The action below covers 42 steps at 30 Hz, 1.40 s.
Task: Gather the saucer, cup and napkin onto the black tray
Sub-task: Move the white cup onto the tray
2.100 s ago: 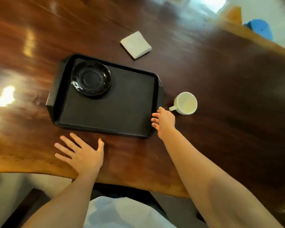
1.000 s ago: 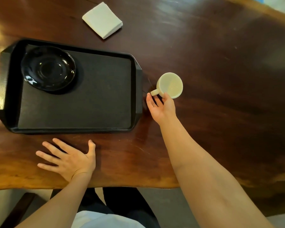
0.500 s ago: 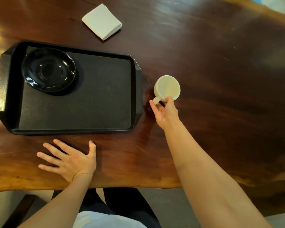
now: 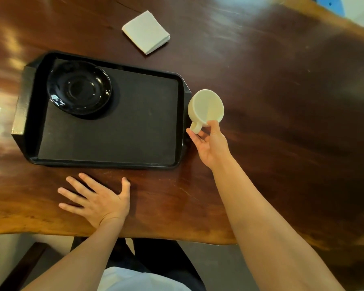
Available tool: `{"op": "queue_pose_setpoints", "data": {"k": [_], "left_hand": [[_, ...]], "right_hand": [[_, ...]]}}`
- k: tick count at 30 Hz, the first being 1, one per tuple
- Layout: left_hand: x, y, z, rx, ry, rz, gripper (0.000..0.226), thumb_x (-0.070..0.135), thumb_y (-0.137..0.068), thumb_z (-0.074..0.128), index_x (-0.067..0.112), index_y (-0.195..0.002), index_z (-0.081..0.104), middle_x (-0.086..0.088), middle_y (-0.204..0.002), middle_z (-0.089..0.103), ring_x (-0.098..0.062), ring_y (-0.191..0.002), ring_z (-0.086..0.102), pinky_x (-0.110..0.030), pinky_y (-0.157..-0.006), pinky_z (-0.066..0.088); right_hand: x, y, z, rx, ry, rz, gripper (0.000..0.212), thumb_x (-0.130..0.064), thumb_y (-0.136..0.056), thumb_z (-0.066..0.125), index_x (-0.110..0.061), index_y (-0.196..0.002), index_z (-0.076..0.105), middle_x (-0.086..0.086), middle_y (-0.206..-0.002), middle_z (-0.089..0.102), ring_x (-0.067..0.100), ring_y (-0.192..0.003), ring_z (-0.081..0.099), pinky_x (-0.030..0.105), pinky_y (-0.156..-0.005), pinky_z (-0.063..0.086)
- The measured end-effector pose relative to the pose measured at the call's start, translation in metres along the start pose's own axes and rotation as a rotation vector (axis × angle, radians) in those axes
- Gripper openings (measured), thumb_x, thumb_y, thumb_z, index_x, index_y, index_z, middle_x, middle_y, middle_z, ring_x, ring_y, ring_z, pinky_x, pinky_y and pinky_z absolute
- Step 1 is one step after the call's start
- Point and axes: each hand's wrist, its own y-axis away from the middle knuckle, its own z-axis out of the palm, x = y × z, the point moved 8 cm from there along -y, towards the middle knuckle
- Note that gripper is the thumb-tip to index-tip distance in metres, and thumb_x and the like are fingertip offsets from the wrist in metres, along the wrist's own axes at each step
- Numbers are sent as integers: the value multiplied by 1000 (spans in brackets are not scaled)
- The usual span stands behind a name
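Note:
A black tray (image 4: 118,139) lies on the dark wooden table. A glossy black saucer (image 4: 78,89) sits in the tray's far left corner. My right hand (image 4: 211,143) grips a cream cup (image 4: 206,107) by its handle and rim, just right of the tray's right handle. The cup is tilted, and I cannot tell whether it still touches the table. A folded white napkin (image 4: 145,32) rests on the table beyond the tray. My left hand (image 4: 97,199) lies flat with fingers spread on the table in front of the tray.
The table's near edge (image 4: 177,236) runs just behind my left wrist. Bare tray floor fills the tray's middle and right. A blue object (image 4: 330,4) shows past the table's far right edge.
My right hand reached the cup, closed on its handle and tilted it, moving it closer to the tray's right edge. The left hand stayed flat. The camera view shifted.

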Motion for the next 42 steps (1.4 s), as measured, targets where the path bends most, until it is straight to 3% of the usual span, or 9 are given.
{"op": "queue_pose_setpoints", "data": {"k": [8, 14, 17, 23, 29, 34, 38, 42], "left_hand": [[-2, -3, -7, 0, 33, -24, 114, 77, -78, 41, 5, -162, 12, -22, -172, 6, -48, -158, -4, -66, -122, -6], [-2, -3, -3, 8, 7, -16, 118, 71, -80, 64, 5, -162, 12, -22, -171, 6, -48, -157, -4, -65, -121, -7], [1, -3, -1, 15, -5, 11, 120, 71, -78, 66, 5, -162, 12, -22, -171, 6, -48, -157, -5, -64, -121, -10], [3, -1, 1, -2, -21, 9, 121, 75, -77, 63, 6, -162, 12, -22, -171, 7, -48, -157, -6, -63, -121, -12], [1, -3, 0, -14, -26, 7, 119, 80, -74, 40, 5, -161, 13, -22, -170, 7, -41, -154, -19, -60, -121, -17], [0, -2, 2, -24, -26, 13, 118, 80, -75, 40, 4, -161, 13, -24, -170, 8, -49, -157, -5, -67, -122, -5], [1, -1, 1, -25, -16, 23, 117, 79, -76, 40, 3, -161, 14, -25, -170, 10, -51, -156, -1, -68, -122, -3], [1, -1, 0, -24, -14, 21, 116, 78, -76, 41, 3, -161, 14, -25, -170, 9, -51, -156, -1, -67, -122, -4]], "right_hand": [[4, 10, 53, -104, 140, -13, 18, -11, -95, 64, -16, -112, 58, 17, -120, 65, 34, -108, 67, 39, -72, 64], [5, 10, 69, -120, 206, -8, 19, -12, -96, 65, -15, -113, 57, 16, -121, 62, 34, -108, 66, 42, -80, 64], [3, 8, 70, -108, 229, -9, 25, -12, -96, 64, -13, -119, 56, 16, -121, 61, 34, -106, 66, 43, -85, 63], [8, 1, 78, -92, 255, 14, 16, -12, -96, 66, -15, -109, 58, 12, -116, 62, 32, -102, 67, 42, -79, 64], [24, -6, 87, -62, 268, 53, 36, -14, -96, 67, -12, -129, 53, 14, -118, 61, 32, -101, 67, 41, -74, 65], [36, -8, 89, -85, 282, 84, 21, -12, -96, 65, -14, -115, 55, 15, -117, 62, 31, -101, 68, 41, -76, 65], [42, -9, 90, -85, 305, 82, 28, -11, -95, 65, -13, -121, 54, 16, -120, 62, 32, -101, 68, 41, -81, 64], [46, -10, 90, -71, 311, 86, 36, -12, -96, 65, -13, -129, 50, 16, -122, 61, 32, -104, 68, 39, -77, 65]]}}
